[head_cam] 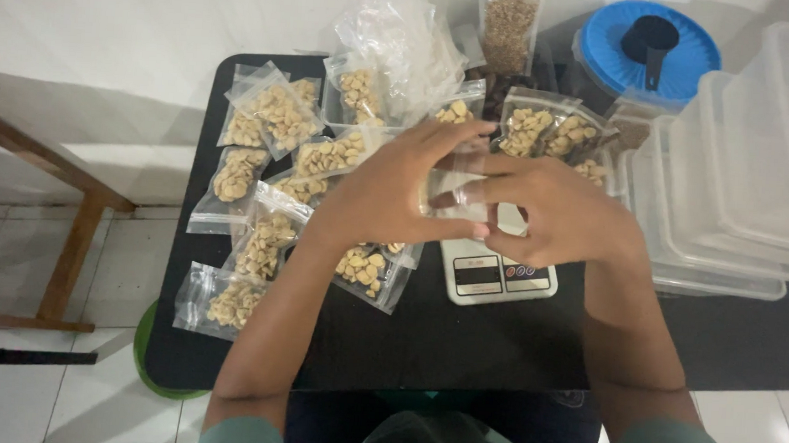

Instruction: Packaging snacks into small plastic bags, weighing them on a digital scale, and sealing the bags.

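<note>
My left hand (387,194) and my right hand (560,209) meet above a small white kitchen scale (496,273) on a black table (442,334). Both hands pinch one small clear plastic bag (451,184) between their fingertips, held over the scale. What is inside that bag is hidden by my fingers. Several sealed clear bags of pale nuts (273,114) lie on the table to the left of my left hand, and another nut bag (369,270) lies just under my left wrist.
A stack of clear plastic containers (744,179) stands at the right. A tub with a blue lid (647,50) and a black scoop sits behind them. Empty clear bags (397,30) and a bag of brown grains (509,23) lie at the back. A wooden bench (65,229) stands left.
</note>
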